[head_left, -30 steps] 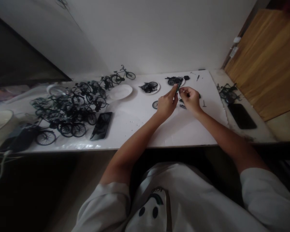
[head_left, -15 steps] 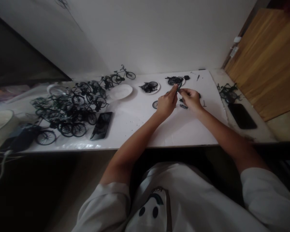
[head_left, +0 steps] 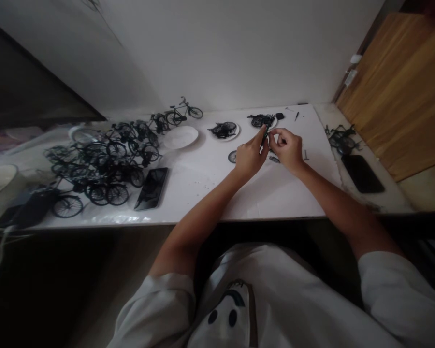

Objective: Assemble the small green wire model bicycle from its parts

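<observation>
My left hand [head_left: 252, 153] is closed round a dark model bicycle part [head_left: 265, 137], most of it hidden by the fingers. Thumb and index finger of my right hand [head_left: 288, 147] are pinched together close against that part; whatever they grip is too small to make out. Just left of my left hand a small spoked wheel [head_left: 232, 156] lies on the white board [head_left: 217, 193]. A dark little piece [head_left: 274, 159] rests below my right fingers. Behind the hands, a plate [head_left: 274, 124] carries black bicycle parts [head_left: 260, 120].
Many black model bicycles [head_left: 101, 159] crowd the left side, with one [head_left: 183, 112] standing at the back. A white dish [head_left: 181, 137], a plate of wheels [head_left: 223, 130], a phone [head_left: 151, 188], a second dark phone [head_left: 362, 174] and a screwdriver-like tool [head_left: 297, 116] lie around.
The part in my left hand has turned more upright. My right hand has rotated, its fingers now curled into a tighter pinch beside the part.
</observation>
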### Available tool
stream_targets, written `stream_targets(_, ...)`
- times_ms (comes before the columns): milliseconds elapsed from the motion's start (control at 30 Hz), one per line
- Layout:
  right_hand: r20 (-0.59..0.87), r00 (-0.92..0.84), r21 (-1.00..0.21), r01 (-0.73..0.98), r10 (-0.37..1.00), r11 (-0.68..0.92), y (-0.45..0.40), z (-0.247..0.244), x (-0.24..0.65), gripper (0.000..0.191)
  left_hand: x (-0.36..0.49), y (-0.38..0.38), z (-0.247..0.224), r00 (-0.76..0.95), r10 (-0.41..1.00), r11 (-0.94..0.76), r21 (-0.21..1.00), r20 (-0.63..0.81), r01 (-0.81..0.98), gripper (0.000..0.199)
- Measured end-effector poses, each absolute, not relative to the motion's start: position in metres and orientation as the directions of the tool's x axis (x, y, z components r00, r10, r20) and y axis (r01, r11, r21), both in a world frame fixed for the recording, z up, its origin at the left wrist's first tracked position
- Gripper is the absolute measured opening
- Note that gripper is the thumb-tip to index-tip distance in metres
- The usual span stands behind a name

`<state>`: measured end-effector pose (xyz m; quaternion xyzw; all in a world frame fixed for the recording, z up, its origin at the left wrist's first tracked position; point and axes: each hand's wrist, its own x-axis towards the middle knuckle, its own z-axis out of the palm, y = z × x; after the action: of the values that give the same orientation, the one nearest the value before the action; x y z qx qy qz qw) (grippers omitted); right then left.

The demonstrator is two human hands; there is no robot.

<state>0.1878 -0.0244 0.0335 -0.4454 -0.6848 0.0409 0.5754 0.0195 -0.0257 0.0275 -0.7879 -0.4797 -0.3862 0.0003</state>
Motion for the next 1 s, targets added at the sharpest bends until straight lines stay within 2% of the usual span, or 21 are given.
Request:
stream_targets(333, 0.628, 0.128, -0.717, 0.477, 0.767, 0.508, -0.027, 0.040, 0.181, 0.006, 0.017, -0.023, 0.025, 0.265, 0.739, -0.564, 0.353, 0.620, 0.746, 0.054)
stream_targets(600, 0.438, 0.147, -0.889, 0.219, 0.887, 0.402, -0.021, 0.039, 0.182, 0.025, 0.015, -0.021, 0.027, 0.288, 0.744, -0.563, 0.334, 0.603, 0.756, 0.056)
stream_targets(733, 0.254, 0.129, -0.967, 0.028, 0.959, 0.252, -0.021, 0.039, 0.181, 0.037, 0.014, -0.020, 0.025, 0.298, 0.721, -0.583, 0.317, 0.625, 0.748, 0.056)
stream_targets(833, 0.089, 0.035, -0.988, -0.123, 0.995, 0.092, -0.023, 0.042, 0.182, 0.033, 0.013, -0.018, 0.024, 0.318, 0.720, -0.588, 0.299, 0.617, 0.751, 0.057)
stream_targets(933, 0.026, 0.001, -0.990, -0.140, 1.000, 0.026, -0.024, 0.045, 0.182, 0.027, 0.012, -0.016, 0.025, 0.338, 0.736, -0.586, 0.302, 0.586, 0.752, 0.057)
stream_targets(1000, 0.090, 0.060, -0.993, -0.065, 0.994, 0.094, -0.024, 0.045, 0.182, 0.024, 0.012, -0.015, 0.025, 0.347, 0.747, -0.585, 0.314, 0.567, 0.748, 0.057)
